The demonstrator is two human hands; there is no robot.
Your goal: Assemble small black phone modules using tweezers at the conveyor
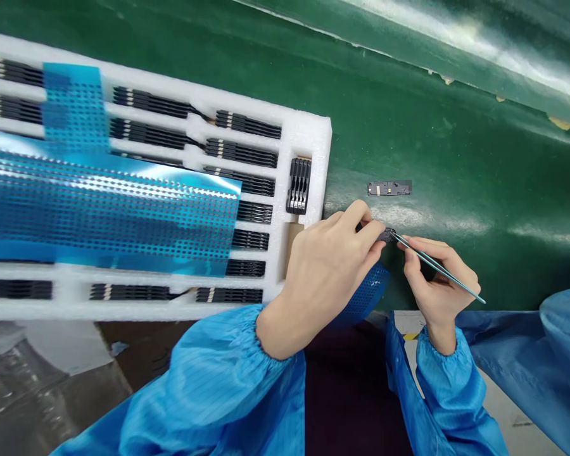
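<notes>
One small black plastic module is pinched in the left hand, its fingers bent closed around it above the green bench top. The right hand closes pen-fashion on slim metal tweezers, tips at the module's exposed end; whether they grip or merely touch is too small to tell. A slip of those hard points could scratch the plastic or flick the piece away. Just beyond, a flat oblong module lies loose, where a stray knuckle could nudge it. The grainy white foam tray holds ribbed black stacks partly under glossy, dotted blue film, which the puffed, elastic-cuffed left sleeve could catch.
</notes>
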